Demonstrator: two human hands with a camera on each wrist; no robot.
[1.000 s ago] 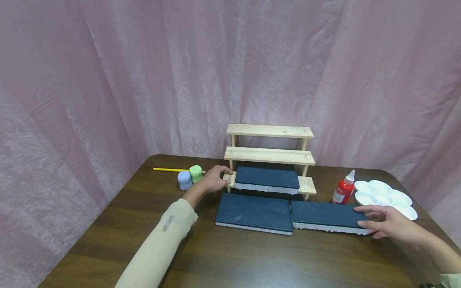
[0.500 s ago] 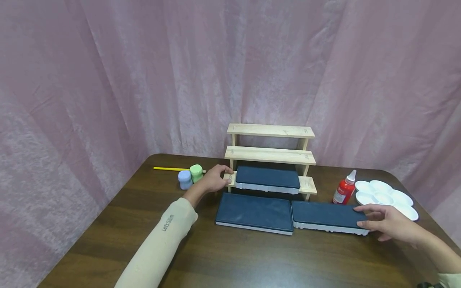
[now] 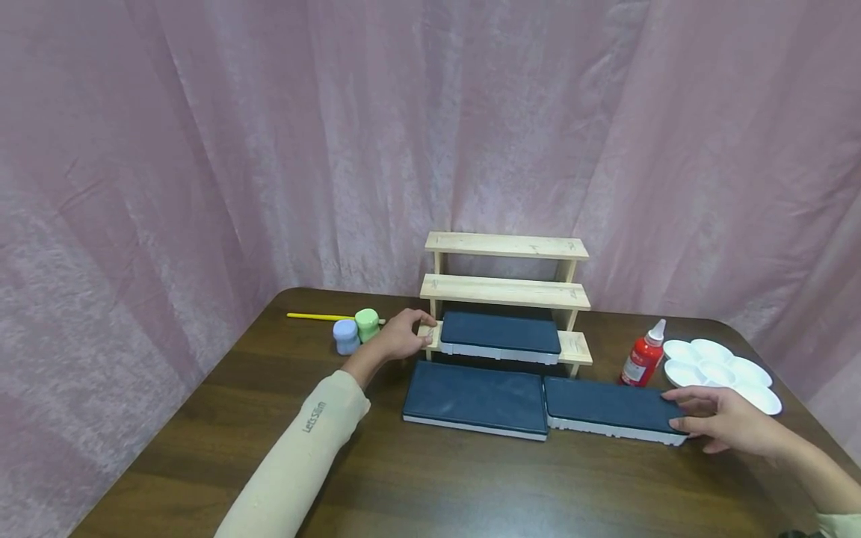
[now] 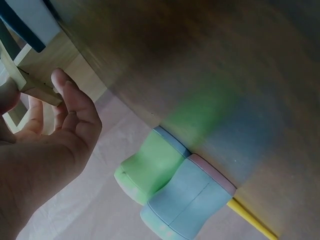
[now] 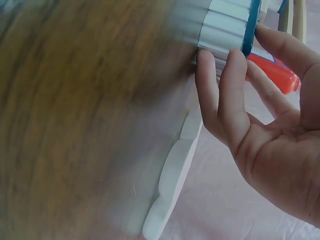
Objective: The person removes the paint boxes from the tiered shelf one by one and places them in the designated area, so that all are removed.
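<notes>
My left hand (image 3: 403, 336) (image 4: 60, 120) grips the left end of the lowest step of a pale wooden three-step rack (image 3: 504, 291) (image 4: 35, 85). A dark blue flat box with a white base (image 3: 499, 332) lies on that step. Two more such boxes lie end to end on the table in front of the rack: the middle one (image 3: 474, 396) and the right one (image 3: 605, 403) (image 5: 225, 25). My right hand (image 3: 713, 422) (image 5: 240, 100) pinches the right box's right end, thumb on the blue top and fingers against the white side.
A blue jar (image 3: 345, 336) (image 4: 185, 200) and a green jar (image 3: 366, 323) (image 4: 150, 170) stand left of the rack, with a yellow brush (image 3: 316, 317) behind them. A red bottle (image 3: 642, 355) (image 5: 272, 72) and white palette (image 3: 723, 366) (image 5: 172, 175) sit near the brown table's (image 3: 437, 478) right edge. Pink curtains hang behind.
My right hand has shifted slightly on the right box's end, and that end has moved a little on the table. The left hand and the rack have stayed put.
</notes>
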